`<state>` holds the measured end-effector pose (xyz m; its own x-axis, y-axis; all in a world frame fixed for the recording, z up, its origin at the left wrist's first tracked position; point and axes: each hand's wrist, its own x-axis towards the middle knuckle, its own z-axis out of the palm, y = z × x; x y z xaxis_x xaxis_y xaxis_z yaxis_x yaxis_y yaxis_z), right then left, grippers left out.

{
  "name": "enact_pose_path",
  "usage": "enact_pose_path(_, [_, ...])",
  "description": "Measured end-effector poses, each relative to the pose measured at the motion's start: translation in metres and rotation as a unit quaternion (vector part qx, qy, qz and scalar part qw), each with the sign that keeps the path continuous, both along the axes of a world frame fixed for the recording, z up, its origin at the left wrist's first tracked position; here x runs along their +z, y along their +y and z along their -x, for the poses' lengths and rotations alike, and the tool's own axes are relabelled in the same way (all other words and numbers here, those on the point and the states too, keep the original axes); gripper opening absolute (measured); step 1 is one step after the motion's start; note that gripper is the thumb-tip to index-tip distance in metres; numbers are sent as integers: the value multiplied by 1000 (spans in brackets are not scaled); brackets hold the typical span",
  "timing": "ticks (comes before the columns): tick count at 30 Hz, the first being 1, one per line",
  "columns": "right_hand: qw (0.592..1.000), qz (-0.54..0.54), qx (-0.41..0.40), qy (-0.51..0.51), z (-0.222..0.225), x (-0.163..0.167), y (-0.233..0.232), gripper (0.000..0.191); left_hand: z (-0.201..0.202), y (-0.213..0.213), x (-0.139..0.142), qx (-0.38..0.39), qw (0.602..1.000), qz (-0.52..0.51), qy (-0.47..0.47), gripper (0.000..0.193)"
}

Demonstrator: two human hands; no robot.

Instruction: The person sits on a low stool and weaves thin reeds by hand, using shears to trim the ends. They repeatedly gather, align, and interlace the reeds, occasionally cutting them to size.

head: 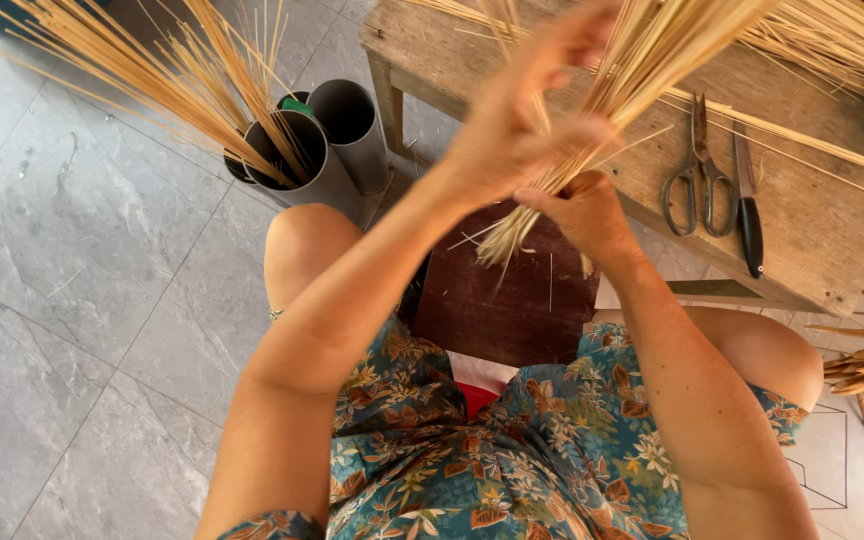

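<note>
Bundling step, I judge: right hand clamps the straw bundle near its base, left hand curls around the stalks above; next calls for evening the ends

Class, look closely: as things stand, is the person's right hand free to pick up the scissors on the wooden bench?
Probably not yet. The right hand is clamped around the bundle of thin sticks. The scissors lie uncovered on the wooden bench close by, so nothing else blocks them.
</note>
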<state>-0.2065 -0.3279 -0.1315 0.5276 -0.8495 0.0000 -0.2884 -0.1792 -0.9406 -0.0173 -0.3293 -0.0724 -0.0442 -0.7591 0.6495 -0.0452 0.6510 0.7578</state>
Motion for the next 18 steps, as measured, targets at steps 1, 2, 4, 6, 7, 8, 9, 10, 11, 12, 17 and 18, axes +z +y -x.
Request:
enact_pose_path(1, [997,-43,-51,29,5,2,-2,15,-20,-2,-9,-6,993,-116,11,72])
enact_pose_path(2, [990,-85,-101,58,10,5,-4,16,-39,-3,-19,89,980,-170,44,56])
enact_pose_path(4, [987,-55,-115,94,17,8,-5,18,-94,-15,-40,192,942,-209,178,45])
enact_pose_path(6, [987,-38,-124,95,20,10,-5,20,-147,-25,-59,321,826,-361,292,46])
enact_pose_path(7, [989,-39,-121,81,20,10,-4,21,-167,-28,-70,323,771,-415,360,44])
enact_pose_path(8, [990,-41,-118,68,20,11,-2,21,-181,-30,-81,321,707,-465,425,42])
enact_pose_path(9, [990,-39,-119,69,19,11,-1,21,-188,-34,-90,320,708,-459,431,43])
enact_pose_path(10, [990,-36,-121,69,18,11,-1,21,-193,-39,-97,318,710,-452,438,44])
enact_pose_path(11, [989,-34,-123,69,17,12,0,21,-197,-44,-102,316,711,-445,443,46])
enact_pose_path(12, [989,-33,-123,79,15,12,0,21,-200,-48,-104,320,703,-457,441,45])
enact_pose_path(17, [992,-13,-107,71,12,11,-3,22,-213,-63,-98,345,656,-505,442,42])
enact_pose_path(18, [992,-15,-107,70,12,11,-3,22,-215,-63,-97,347,655,-509,437,42])
